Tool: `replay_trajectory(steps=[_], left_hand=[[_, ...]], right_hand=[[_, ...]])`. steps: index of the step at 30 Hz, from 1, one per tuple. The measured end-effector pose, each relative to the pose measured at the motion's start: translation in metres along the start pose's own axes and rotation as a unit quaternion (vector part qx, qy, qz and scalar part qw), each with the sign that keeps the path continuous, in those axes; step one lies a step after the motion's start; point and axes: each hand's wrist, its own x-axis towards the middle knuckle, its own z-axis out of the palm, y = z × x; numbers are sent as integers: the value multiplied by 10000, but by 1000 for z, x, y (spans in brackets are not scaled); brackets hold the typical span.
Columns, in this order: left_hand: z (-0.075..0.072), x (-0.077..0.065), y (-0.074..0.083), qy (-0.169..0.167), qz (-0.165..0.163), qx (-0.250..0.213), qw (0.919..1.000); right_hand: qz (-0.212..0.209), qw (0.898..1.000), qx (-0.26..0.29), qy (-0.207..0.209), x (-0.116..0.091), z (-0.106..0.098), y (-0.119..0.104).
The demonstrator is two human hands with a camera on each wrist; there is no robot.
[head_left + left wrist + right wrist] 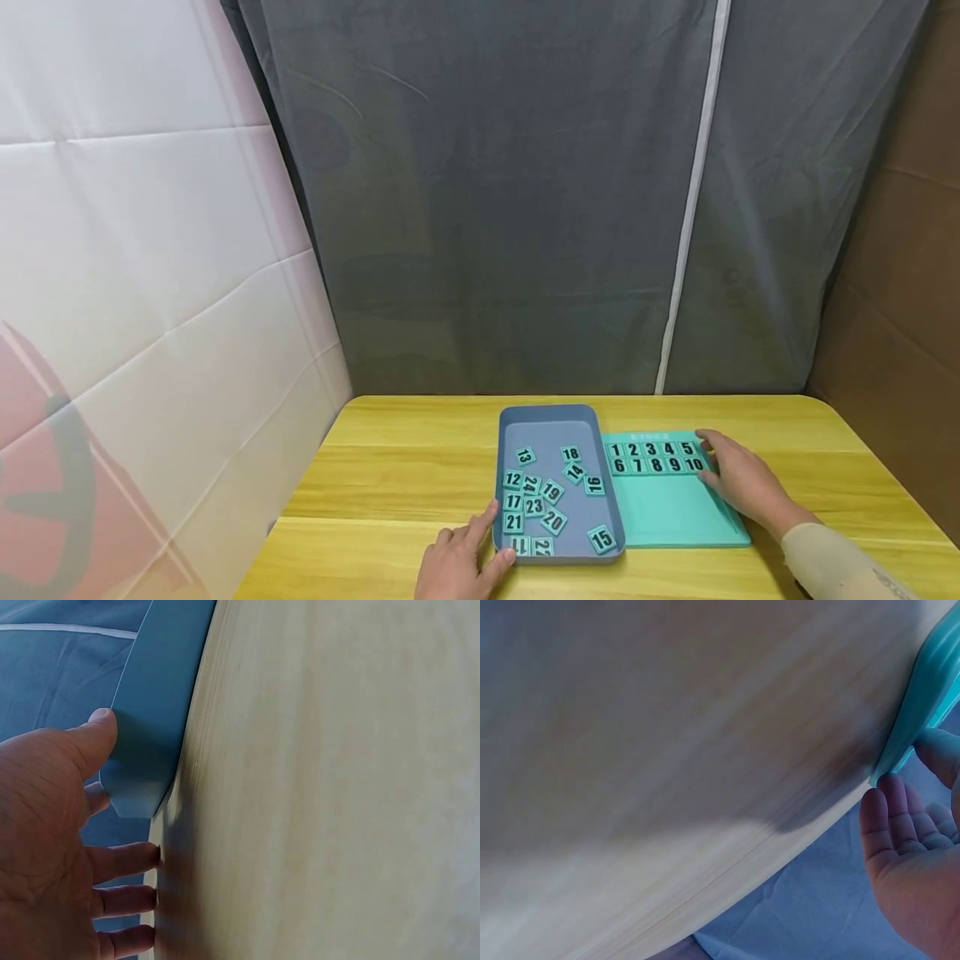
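Note:
My left hand (461, 560) rests against the near left corner of a grey-blue tray (551, 414), its thumb at the front wall and the index finger along the left side. In the left wrist view the thumb touches the tray wall (154, 720) and the other fingers extend near the tabletop. Numbered tiles (534, 506) lie scattered inside the tray, at various angles. Beside it, a turquoise board (675, 512) carries two rows of tiles (651, 457) numbered 1 to 10. My right hand (744, 477) touches the board's right edge, its fingers near the far corner.
The yellow wooden table (420, 450) has rounded far corners. A grey curtain (487, 208) hangs behind it, a white cloth wall (172, 217) stands at the left, and a brown panel (900, 308) is at the right.

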Motion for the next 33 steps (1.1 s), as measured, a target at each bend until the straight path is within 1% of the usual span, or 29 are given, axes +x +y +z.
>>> replay_trajectory(steps=[4, 9, 12, 14, 16, 19, 21, 22, 24, 25, 27, 29, 31, 32, 33], left_hand=[[0, -1, 0, -17, -10, 8, 10000], [2, 0, 0, 92, 13, -1, 10000], [2, 0, -1, 57, 10, 21, 10000], [2, 0, -1, 16, -10, 36, 10000], [2, 0, -1, 9, -24, 40, 10000], [2, 1, -1, 15, -45, 30, 10000], [2, 1, -1, 0, -36, 22, 10000], [2, 1, -1, -12, -32, 17, 10000], [2, 1, -1, -8, -20, 5, 10000], [2, 1, -1, 17, -4, 10, 10000], [2, 1, 0, 92, 14, 39, 9999], [2, 2, 0, 152, 34, 80, 9998], [1, 2, 0, 103, 28, 92, 9999], [0, 2, 0, 53, 20, 86, 9999], [0, 2, -1, -5, 5, 62, 10000]], right_hand=[[15, 10000, 30, -50, 0, 0, 0], [28, 9999, 95, -18, 0, -1, 1], [67, 9999, 119, -15, 1, -5, -9], [0, 9998, 186, 51, 2, -8, -25], [-194, 9992, 320, 129, 4, -10, -47], [-660, 9958, 616, 138, 4, -8, -89], [-1056, 9912, 799, -74, 0, -3, -116], [-1290, 9875, 879, -204, -2, 1, -129], [-1797, 9768, 1022, -556, -8, 9, -152], [-2067, 9687, 1128, -781, -10, 13, -161], [-2711, 9478, 1251, -1118, -14, 23, -177], [-3261, 9272, 1269, -1332, -17, 32, -190], [-3711, 9088, 1241, -1446, -19, 42, -198], [-3890, 9024, 1172, -1437, -19, 46, -202], [-3998, 8979, 1101, -1474, -18, 49, -205]])
